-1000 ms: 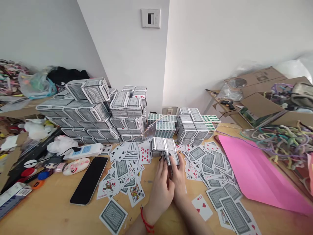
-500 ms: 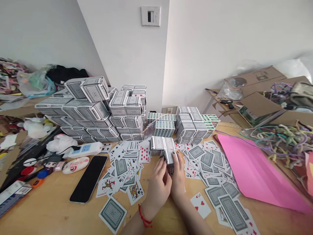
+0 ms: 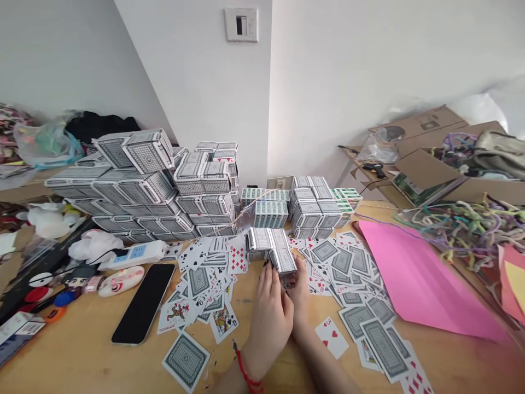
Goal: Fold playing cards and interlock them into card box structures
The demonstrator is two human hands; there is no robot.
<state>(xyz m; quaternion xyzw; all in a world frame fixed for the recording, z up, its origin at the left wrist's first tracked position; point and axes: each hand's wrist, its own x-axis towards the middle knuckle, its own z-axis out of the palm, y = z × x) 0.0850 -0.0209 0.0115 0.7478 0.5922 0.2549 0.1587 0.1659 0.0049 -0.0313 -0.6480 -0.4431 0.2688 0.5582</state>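
Observation:
A small block of cubes folded from playing cards (image 3: 268, 241) sits in front of me, one cube jutting toward me. My left hand (image 3: 269, 306), with a red cord bracelet on its wrist, has its fingers held together against the left side of that front cube. At the cube's right and lower front is my right hand (image 3: 301, 290), its fingers bent around the edge and partly hidden behind my left hand. Loose cards (image 3: 199, 280) lie to the left of my hands, and more face-down cards (image 3: 342, 260) are scattered to the right.
Large card-cube stacks (image 3: 139, 186) rise at the back left, another stack (image 3: 314, 210) behind the block. A black phone (image 3: 143, 303) and white power strip (image 3: 135, 254) lie left. Pink paper (image 3: 414, 290), tangled fuzzy stems (image 3: 463, 230) and a cardboard box (image 3: 430, 169) are right.
The view has shifted a little, so the scene sits further left. My right fingers have slid lower around the front cube, from its top side. The block stays in place on the table.

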